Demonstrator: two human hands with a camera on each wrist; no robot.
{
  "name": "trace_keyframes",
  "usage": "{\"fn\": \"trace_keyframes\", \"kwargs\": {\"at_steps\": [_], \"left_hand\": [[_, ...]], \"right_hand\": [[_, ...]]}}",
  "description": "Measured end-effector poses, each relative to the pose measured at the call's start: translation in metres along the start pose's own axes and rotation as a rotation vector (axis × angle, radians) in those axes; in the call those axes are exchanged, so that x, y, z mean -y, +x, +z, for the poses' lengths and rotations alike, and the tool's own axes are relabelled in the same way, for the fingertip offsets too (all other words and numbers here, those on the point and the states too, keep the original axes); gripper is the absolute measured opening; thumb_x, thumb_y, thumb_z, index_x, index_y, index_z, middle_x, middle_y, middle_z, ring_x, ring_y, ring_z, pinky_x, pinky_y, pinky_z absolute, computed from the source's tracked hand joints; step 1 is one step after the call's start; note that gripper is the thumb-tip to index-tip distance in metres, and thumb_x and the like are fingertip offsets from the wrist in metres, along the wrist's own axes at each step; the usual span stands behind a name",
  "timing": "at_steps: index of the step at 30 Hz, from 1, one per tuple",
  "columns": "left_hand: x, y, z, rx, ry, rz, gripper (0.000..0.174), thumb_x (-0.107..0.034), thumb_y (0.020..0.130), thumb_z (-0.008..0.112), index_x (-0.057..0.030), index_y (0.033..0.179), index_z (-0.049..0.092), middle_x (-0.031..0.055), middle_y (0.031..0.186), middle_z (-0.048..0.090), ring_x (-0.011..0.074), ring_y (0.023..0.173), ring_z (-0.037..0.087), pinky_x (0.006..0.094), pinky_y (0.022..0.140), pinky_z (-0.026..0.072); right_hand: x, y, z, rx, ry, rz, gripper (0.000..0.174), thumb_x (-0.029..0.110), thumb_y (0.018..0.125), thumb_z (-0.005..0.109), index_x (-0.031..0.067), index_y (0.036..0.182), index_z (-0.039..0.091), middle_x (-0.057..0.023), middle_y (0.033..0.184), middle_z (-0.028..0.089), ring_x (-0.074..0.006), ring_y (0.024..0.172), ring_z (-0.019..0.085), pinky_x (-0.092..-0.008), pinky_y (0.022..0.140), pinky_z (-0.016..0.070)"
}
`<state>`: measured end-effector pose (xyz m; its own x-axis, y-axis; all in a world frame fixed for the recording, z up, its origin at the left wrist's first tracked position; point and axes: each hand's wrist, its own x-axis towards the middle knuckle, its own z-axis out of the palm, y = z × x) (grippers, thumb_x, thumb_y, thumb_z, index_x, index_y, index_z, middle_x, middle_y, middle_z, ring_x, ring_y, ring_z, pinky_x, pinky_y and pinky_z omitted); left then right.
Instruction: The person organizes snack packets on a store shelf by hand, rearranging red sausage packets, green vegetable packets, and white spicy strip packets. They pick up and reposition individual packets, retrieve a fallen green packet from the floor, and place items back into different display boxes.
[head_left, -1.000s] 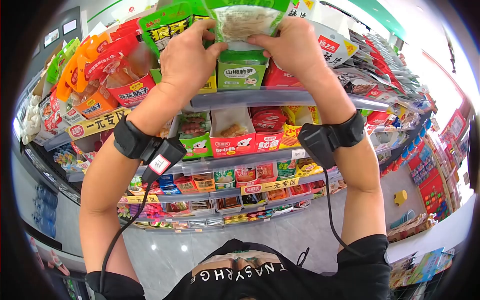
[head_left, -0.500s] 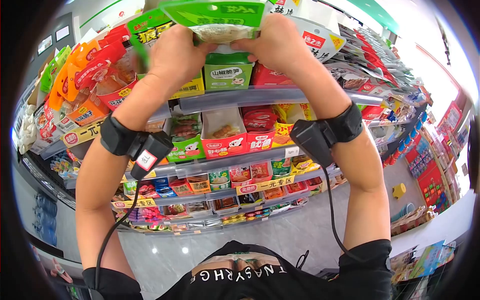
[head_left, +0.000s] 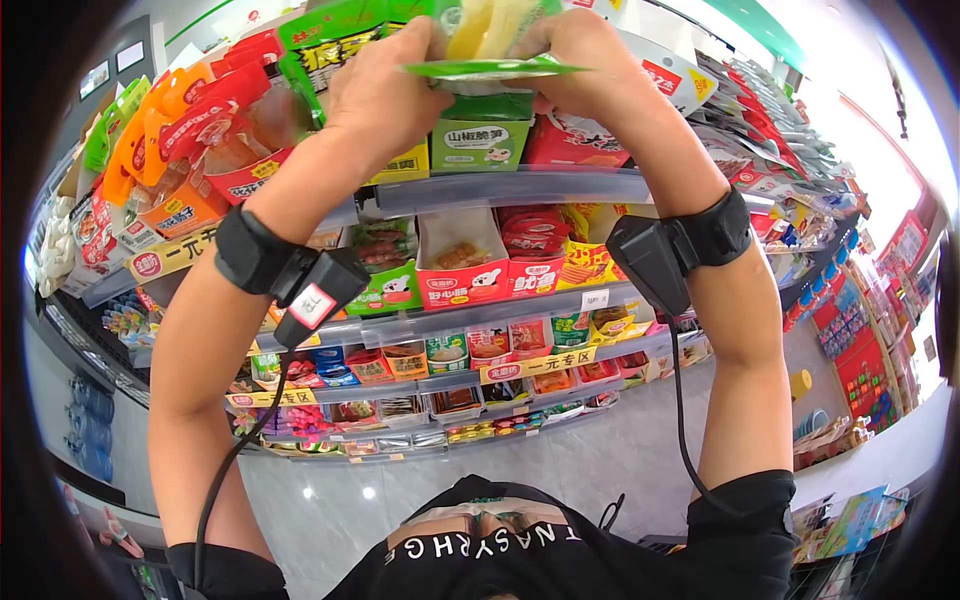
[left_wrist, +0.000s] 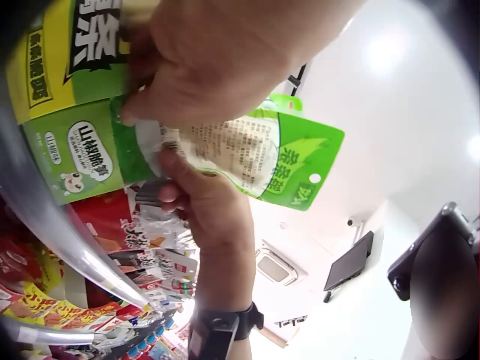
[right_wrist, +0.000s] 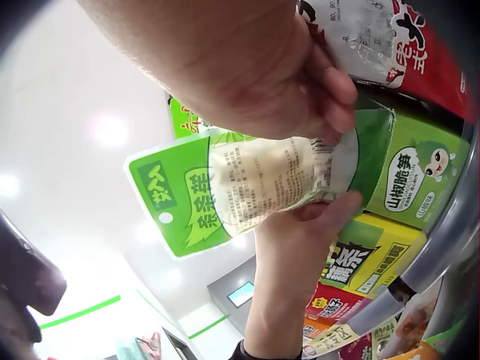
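Shop shelving crammed with snack boxes, top shelf (head_left: 500, 188) overhead. Just above its green box (head_left: 480, 145), pinched between left hand (head_left: 385, 95) and right hand (head_left: 590, 70) alike (neither nearer): green pouch (left_wrist: 255, 154), tipped flat, long axis running out from the shelf toward the head. Shows pale contents through a clear window, hang-hole end free.

Bright, even lighting is supplied from overhead. Fisheye curvature and dark vignetting are seen at the head view's edges. Beyond the fingers (right_wrist: 330, 94), the ceiling (right_wrist: 94, 131) is overexposed; the nearest skin is blurred.
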<state>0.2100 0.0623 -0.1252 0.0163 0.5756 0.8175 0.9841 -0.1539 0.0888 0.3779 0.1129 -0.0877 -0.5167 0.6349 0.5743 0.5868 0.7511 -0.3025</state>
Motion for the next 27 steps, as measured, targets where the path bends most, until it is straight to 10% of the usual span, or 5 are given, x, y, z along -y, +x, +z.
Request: {"fn": "trace_keyframes", "kwargs": {"at_steps": [16, 20, 27], "left_hand": [[0.002, 0.017, -0.008, 0.119, -0.008, -0.053, 0.033, -0.036, 0.069, 0.07, -0.0148, 0.093, 0.063, 0.0113, 0.087, 0.064, 0.0305, 0.083, 0.061, 0.038, 0.071, 0.0476], [0.012, 0.012, 0.013, -0.167, -0.094, 0.116, 0.037, -0.035, 0.067, 0.072, -0.0078, 0.09, 0.062, 0.0143, 0.085, 0.063, 0.0329, 0.082, 0.06, 0.0382, 0.071, 0.0477], [0.02, 0.003, 0.002, 0.082, -0.14, 0.09, 0.054, -0.031, 0.061, 0.076, 0.0024, 0.096, 0.053, 0.0189, 0.085, 0.061, 0.0336, 0.085, 0.059, 0.0398, 0.072, 0.0469]], "right_hand": [[0.006, -0.021, -0.005, -0.186, 0.08, -0.306, 0.042, 0.03, 0.061, 0.077, 0.0014, 0.088, 0.064, -0.012, 0.081, 0.065, -0.022, 0.08, 0.061, -0.0315, 0.076, 0.0461], [-0.003, -0.014, 0.012, -0.326, 0.139, -0.276, 0.04, 0.032, 0.065, 0.076, 0.0003, 0.086, 0.064, -0.0089, 0.073, 0.064, -0.0154, 0.066, 0.061, -0.0274, 0.063, 0.048], [0.006, -0.011, 0.005, -0.227, 0.327, -0.167, 0.033, 0.028, 0.072, 0.072, -0.0014, 0.086, 0.065, -0.0046, 0.067, 0.063, -0.007, 0.054, 0.058, -0.0205, 0.049, 0.0454]]}}
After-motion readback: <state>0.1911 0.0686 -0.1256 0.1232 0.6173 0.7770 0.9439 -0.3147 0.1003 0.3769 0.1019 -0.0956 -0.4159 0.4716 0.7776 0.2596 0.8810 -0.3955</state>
